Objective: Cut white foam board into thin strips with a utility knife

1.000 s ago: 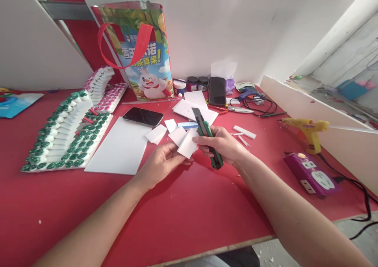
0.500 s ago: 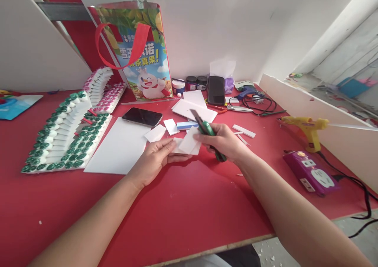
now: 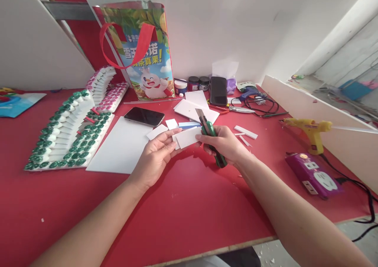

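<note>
White flat pieces [image 3: 188, 137], overlapping, are held over the red bench [image 3: 177, 212], their left end pinched by the left grip [image 3: 158, 152]. The right grip [image 3: 225, 143] is closed around a green utility knife [image 3: 209, 130], blade out, its thumb at the pieces' right end. Just beyond, a blue-and-white strip [image 3: 189, 124] is partly hidden by them; loose white strips [image 3: 246, 132] lie to the right. A smartphone [image 3: 144, 116] rests at the far edge of a white sheet [image 3: 118, 149]. Farther back stand a shopping bag [image 3: 152, 76] and small jars [image 3: 193, 83]; a yellow glue gun [image 3: 311, 131] lies well apart, right.
</note>
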Action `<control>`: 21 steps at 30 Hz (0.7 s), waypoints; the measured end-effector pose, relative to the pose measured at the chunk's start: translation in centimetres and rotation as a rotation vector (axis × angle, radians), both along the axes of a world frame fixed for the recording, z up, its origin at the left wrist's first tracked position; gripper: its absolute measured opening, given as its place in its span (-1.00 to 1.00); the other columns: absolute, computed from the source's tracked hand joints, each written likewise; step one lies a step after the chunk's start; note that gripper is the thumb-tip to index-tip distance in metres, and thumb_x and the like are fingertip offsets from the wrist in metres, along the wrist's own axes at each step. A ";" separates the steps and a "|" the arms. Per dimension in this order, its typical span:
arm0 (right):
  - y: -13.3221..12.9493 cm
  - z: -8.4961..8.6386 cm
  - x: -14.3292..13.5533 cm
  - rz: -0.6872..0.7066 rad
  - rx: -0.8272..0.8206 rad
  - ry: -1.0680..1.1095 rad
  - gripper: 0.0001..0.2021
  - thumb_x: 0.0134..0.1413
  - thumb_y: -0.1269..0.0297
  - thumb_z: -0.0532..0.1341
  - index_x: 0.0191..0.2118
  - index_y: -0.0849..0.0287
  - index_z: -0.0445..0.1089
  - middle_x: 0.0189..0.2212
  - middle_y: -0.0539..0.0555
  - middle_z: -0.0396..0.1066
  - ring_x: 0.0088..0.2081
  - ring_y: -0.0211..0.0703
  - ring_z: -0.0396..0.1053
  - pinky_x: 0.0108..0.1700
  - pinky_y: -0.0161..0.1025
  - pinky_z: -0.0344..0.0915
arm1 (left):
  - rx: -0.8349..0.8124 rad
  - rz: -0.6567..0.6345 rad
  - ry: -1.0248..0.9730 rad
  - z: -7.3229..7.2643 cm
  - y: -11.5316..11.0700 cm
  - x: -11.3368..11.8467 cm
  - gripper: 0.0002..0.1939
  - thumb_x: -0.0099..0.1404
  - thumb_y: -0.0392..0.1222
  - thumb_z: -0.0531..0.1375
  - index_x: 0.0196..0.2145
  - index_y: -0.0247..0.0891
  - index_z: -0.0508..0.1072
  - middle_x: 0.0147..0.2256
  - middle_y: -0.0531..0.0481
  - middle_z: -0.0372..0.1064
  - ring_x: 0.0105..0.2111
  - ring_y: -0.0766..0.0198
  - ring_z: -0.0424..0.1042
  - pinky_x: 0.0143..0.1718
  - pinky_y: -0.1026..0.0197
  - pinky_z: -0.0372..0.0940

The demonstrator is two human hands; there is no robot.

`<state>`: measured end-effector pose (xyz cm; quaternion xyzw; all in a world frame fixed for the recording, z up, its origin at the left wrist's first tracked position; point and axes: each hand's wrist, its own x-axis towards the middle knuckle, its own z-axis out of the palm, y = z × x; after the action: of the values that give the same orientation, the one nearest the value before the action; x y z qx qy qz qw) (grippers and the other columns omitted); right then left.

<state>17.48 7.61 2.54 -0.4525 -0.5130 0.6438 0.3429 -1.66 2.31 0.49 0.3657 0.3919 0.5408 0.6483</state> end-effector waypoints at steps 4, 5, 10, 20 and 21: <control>0.0 0.0 0.0 0.010 0.005 0.030 -0.74 -0.15 0.19 0.42 -0.42 0.22 0.39 -0.50 0.08 0.53 -0.69 -0.39 0.17 -0.67 -0.36 0.03 | 0.006 0.011 0.046 -0.2 0.0 -0.1 -0.51 0.24 -0.09 0.32 0.10 -0.25 0.44 -0.10 -0.13 0.55 0.02 0.05 0.48 0.17 -0.02 0.27; 0.0 0.1 0.0 0.013 0.009 0.029 -0.74 -0.14 0.19 0.42 -0.41 0.22 0.39 -0.49 0.08 0.53 -0.69 -0.39 0.17 -0.67 -0.36 0.03 | 0.008 0.014 0.065 -0.3 0.0 -0.1 -0.49 0.23 -0.07 0.33 0.11 -0.24 0.44 -0.10 -0.13 0.55 0.03 0.04 0.48 0.18 -0.02 0.26; -0.2 0.2 0.0 0.022 0.056 -0.004 -0.74 -0.10 0.18 0.41 -0.39 0.21 0.38 -0.47 0.10 0.55 -0.69 -0.38 0.18 -0.66 -0.34 0.05 | 0.031 0.004 0.116 -0.5 0.1 -0.3 -0.51 0.27 -0.05 0.29 0.13 -0.21 0.45 -0.20 -0.08 0.58 -0.06 0.09 0.52 0.20 -0.02 0.24; -0.4 0.4 0.0 0.013 0.162 -0.106 -0.74 0.01 0.24 0.33 -0.31 0.14 0.21 -0.49 0.01 0.52 -0.70 -0.38 0.18 -0.65 -0.35 0.09 | -0.017 -0.017 -0.017 -0.4 0.4 -0.5 -0.66 0.22 -0.15 0.35 -0.03 -0.16 0.58 0.00 -0.06 0.53 0.04 0.07 0.47 0.20 -0.04 0.28; -0.4 0.4 0.0 0.015 0.163 -0.115 -0.74 0.01 0.24 0.33 -0.31 0.14 0.20 -0.49 0.01 0.52 -0.70 -0.38 0.18 -0.64 -0.35 0.09 | -0.021 -0.016 -0.028 -0.4 0.4 -0.5 -0.67 0.22 -0.15 0.35 -0.04 -0.15 0.58 0.01 -0.05 0.53 0.05 0.08 0.46 0.20 -0.04 0.29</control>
<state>17.50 7.26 2.92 -0.4554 -0.5860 0.5754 0.3438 -2.19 2.74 0.05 0.3546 0.3856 0.5364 0.6617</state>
